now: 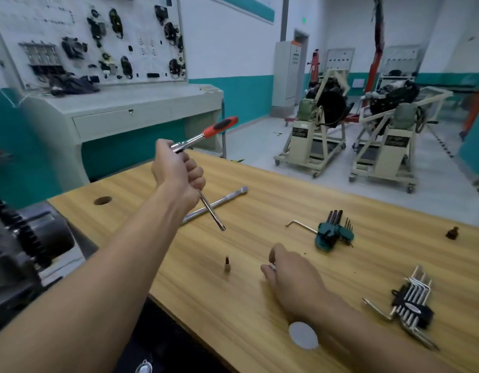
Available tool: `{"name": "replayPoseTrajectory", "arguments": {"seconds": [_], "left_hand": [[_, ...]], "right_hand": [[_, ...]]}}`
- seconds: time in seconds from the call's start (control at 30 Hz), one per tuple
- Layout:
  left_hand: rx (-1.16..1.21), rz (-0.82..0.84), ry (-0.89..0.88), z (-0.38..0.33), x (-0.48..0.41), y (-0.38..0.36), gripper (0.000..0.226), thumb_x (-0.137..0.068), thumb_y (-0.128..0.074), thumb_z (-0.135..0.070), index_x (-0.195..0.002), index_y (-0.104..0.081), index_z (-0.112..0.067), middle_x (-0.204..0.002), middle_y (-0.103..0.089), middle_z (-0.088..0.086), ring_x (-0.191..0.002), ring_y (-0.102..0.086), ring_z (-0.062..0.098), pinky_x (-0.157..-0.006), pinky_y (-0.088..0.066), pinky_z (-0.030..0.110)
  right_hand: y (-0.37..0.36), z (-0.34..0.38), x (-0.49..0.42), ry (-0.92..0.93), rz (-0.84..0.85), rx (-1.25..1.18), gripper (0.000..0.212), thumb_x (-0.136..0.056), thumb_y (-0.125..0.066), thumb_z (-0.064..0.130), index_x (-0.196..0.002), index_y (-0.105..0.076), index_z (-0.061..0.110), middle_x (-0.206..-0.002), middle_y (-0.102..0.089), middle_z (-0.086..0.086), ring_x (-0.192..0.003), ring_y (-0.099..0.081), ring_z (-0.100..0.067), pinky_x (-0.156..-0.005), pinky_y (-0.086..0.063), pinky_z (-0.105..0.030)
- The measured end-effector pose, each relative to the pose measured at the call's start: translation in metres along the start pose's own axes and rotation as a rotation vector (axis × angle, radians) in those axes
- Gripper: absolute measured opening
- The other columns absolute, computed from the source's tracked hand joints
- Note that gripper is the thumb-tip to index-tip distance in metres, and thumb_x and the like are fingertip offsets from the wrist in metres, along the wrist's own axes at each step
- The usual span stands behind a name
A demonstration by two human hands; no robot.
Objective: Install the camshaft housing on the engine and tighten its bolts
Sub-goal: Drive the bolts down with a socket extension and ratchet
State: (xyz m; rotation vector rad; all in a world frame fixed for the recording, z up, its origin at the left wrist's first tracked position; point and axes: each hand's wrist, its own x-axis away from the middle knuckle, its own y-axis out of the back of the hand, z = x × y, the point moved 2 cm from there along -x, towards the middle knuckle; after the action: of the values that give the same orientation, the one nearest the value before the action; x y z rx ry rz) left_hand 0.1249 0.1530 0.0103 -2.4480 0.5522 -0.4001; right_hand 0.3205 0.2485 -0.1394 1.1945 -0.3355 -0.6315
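a person's left hand (179,170) holds a ratchet (203,135) aloft over the wooden desk (259,332), grip closed around its head and extension bar (212,211). the long axis of the bar slants down toward the desk's near right, its tip bare, while the red handle points up and away. the right hand (289,267), near the desk's front edge, pinches a small metal piece – likely a bit. a second bit (227,263) stands upright just beside it. seating the bit squarely on the bar's tip looks the sound move – the engine (15,251) waits off the desk's left edge.
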Motion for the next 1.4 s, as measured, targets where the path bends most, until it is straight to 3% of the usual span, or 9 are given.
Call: {"name": "replayPoseTrajectory", "arguments": {"seconds": [0.17, 0.37, 0.53, 0.67, 0.83, 0.97, 1.13, 1.2, 1.4], "left_hand": [[-0.007, -0.042, 0.047, 0.023, 0.005, 0.008, 0.042, -0.091, -0.042, -0.037, -0.054, -0.025, -0.026, -0.051, -0.018, -0.007, -0.041, -0.012, 0.012, -0.04, -0.009, 0.021], [-0.021, -0.051, 0.023, 0.02, 0.011, 0.016, 0.044, -0.092, -0.043, -0.039, -0.054, -0.028, -0.026, -0.05, -0.02, -0.007, -0.041, -0.014, 0.011, -0.039, -0.01, 0.022], [-0.029, -0.037, -0.003, 0.014, 0.014, 0.021, 0.043, -0.093, -0.044, -0.04, -0.055, -0.029, -0.026, -0.051, -0.021, -0.007, -0.042, -0.015, 0.011, -0.037, -0.012, 0.022], [-0.034, -0.027, 0.001, 0.011, 0.018, 0.022, 0.043, -0.094, -0.044, -0.04, -0.056, -0.03, -0.026, -0.05, -0.022, -0.007, -0.042, -0.015, 0.01, -0.037, -0.013, 0.022], [-0.031, -0.021, -0.014, 0.006, 0.026, 0.024, 0.043, -0.094, -0.045, -0.04, -0.057, -0.029, -0.026, -0.05, -0.021, -0.007, -0.042, -0.015, 0.011, -0.036, -0.013, 0.021], [-0.047, -0.01, -0.02, 0.003, 0.032, 0.024, 0.043, -0.095, -0.044, -0.04, -0.056, -0.03, -0.026, -0.049, -0.021, -0.008, -0.04, -0.015, 0.01, -0.035, -0.013, 0.021], [-0.025, -0.002, -0.047, -0.009, 0.036, 0.024, 0.042, -0.095, -0.044, -0.04, -0.057, -0.03, -0.026, -0.049, -0.02, -0.008, -0.039, -0.015, 0.01, -0.034, -0.013, 0.02], [-0.012, -0.002, -0.064, -0.017, 0.038, 0.025, 0.042, -0.095, -0.044, -0.039, -0.057, -0.031, -0.026, -0.05, -0.021, -0.007, -0.04, -0.015, 0.01, -0.035, -0.013, 0.021], [0.151, 0.017, -0.083, -0.048, 0.044, 0.026, 0.042, -0.093, -0.041, -0.04, -0.056, -0.029, -0.025, -0.053, -0.017, -0.007, -0.04, -0.013, 0.01, -0.036, -0.011, 0.02]], "right_hand": [[0.012, -0.004, -0.037, 0.016, 0.097, -0.114, 0.008, -0.084, -0.071, 0.025, -0.085, -0.07, 0.017, -0.089, -0.067, -0.002, -0.081, -0.063, -0.022, -0.069, -0.055, -0.035], [0.02, 0.006, -0.069, 0.093, 0.234, -0.048, 0.007, -0.081, -0.073, 0.014, -0.074, -0.071, 0.014, -0.075, -0.066, -0.002, -0.074, -0.058, -0.016, -0.068, -0.05, -0.028], [0.02, 0.0, -0.068, 0.096, 0.244, -0.065, 0.013, -0.081, -0.074, 0.019, -0.092, -0.075, 0.011, -0.083, -0.067, 0.002, -0.084, -0.063, -0.016, -0.068, -0.046, -0.023], [0.028, -0.005, -0.061, 0.038, 0.189, -0.008, 0.056, -0.076, -0.082, 0.036, -0.125, -0.063, 0.017, -0.112, -0.063, 0.001, -0.101, -0.062, -0.019, -0.083, -0.052, -0.031], [0.014, 0.022, -0.034, 0.208, -0.07, -0.293, 0.052, -0.068, -0.083, 0.056, -0.109, -0.068, 0.027, -0.069, -0.06, 0.011, -0.063, -0.055, -0.001, -0.06, -0.043, -0.025], [-0.018, 0.041, -0.033, 0.096, 0.063, -0.188, 0.066, -0.075, -0.073, 0.062, -0.126, -0.062, 0.021, -0.1, -0.067, 0.006, -0.09, -0.062, -0.011, -0.068, -0.045, -0.026], [-0.018, 0.05, -0.043, 0.12, 0.144, -0.212, 0.02, -0.09, -0.067, 0.037, -0.09, -0.073, 0.017, -0.086, -0.067, 0.003, -0.081, -0.062, -0.015, -0.077, -0.056, -0.036], [-0.012, 0.05, -0.042, 0.096, 0.184, -0.381, 0.015, -0.09, -0.068, 0.028, -0.088, -0.075, 0.015, -0.085, -0.07, -0.001, -0.076, -0.065, -0.014, -0.071, -0.057, -0.032], [0.012, 0.096, -0.017, 0.091, 0.393, -1.554, 0.007, -0.087, -0.069, 0.005, -0.086, -0.075, 0.008, -0.084, -0.072, -0.014, -0.053, -0.057, -0.013, -0.046, -0.043, -0.019]]}}
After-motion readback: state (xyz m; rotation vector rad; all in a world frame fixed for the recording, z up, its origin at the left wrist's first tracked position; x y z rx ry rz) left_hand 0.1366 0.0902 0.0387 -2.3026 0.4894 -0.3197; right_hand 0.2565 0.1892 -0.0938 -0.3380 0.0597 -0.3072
